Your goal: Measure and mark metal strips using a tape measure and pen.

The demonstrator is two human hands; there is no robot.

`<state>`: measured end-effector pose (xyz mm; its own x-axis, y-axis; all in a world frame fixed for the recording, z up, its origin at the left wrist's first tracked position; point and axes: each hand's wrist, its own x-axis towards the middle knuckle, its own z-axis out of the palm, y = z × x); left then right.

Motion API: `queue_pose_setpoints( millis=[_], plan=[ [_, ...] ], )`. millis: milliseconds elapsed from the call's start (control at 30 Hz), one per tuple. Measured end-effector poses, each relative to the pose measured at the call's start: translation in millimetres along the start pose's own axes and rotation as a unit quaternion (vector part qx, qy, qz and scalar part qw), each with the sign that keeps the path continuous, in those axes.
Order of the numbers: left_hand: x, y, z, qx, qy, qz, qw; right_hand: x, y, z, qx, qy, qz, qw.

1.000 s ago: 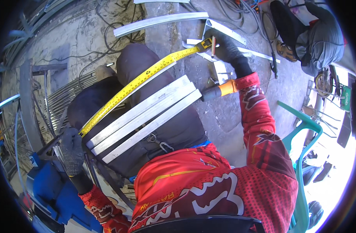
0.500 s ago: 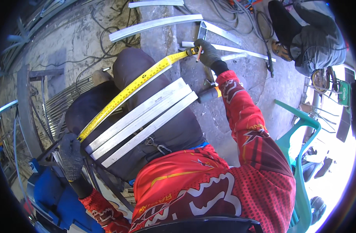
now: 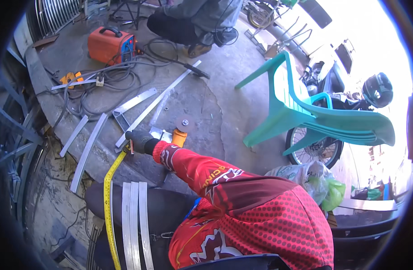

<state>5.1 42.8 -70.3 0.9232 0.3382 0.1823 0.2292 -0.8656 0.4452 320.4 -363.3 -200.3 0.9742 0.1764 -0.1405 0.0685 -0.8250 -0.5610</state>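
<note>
My right hand [image 3: 141, 141], in a dark glove, is closed around one end of a tape measure, with a thin stick-like marker also in its grip. The yellow tape [image 3: 108, 207] runs extended from there down past my lap to the lower edge. Several silver metal strips [image 3: 133, 216] lie side by side across my thighs, beside the tape. My left hand is out of view. Close to my right hand are a long metal bar [image 3: 159, 100] on the floor and an orange power tool with a round disc [image 3: 179, 137], apparently an angle grinder.
An orange welding machine [image 3: 105, 46] and coiled cables [image 3: 125, 85] stand far left. Further metal strips [image 3: 90, 150] lie on the concrete. A person [image 3: 202, 22] crouches at the top. On the right are a green plastic chair [image 3: 301, 105], a motorcycle [image 3: 312, 146] and plastic bags [image 3: 312, 180].
The view has swung to the right, bringing in the whole chair and the welding machine. My left hand has gone out of view. My right hand still holds the extended tape.
</note>
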Motion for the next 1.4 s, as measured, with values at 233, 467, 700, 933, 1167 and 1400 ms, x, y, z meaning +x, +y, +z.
queue_pose_setpoints(
  millis=[233, 467, 700, 933, 1167, 1400],
  plan=[
    [11, -7, 1, 0.002, -0.031, -0.001, 1.0, -10, -13, 15, 0.028, 0.035, 0.016, 0.999],
    [16, -12, 4, 0.013, -0.055, -0.004, 0.998, 36, -24, 5, 0.01, -0.013, 0.021, 1.0],
    [19, -10, 9, 0.026, -0.069, 0.008, 0.997, 43, -29, 1, -0.017, -0.088, 0.0, 0.996],
    [-18, -77, -26, 0.143, -0.086, 0.142, 0.976, 81, 45, 58, 0.194, -0.084, -0.075, 0.975],
    [-18, -18, -81, -0.106, -0.124, -0.156, 0.974, 61, 9, 2, 0.115, -0.079, -0.148, 0.979],
    [-69, -35, -66, -0.171, -0.044, -0.18, 0.968, 81, -42, 4, -0.001, -0.199, -0.176, 0.964]
  ],
)
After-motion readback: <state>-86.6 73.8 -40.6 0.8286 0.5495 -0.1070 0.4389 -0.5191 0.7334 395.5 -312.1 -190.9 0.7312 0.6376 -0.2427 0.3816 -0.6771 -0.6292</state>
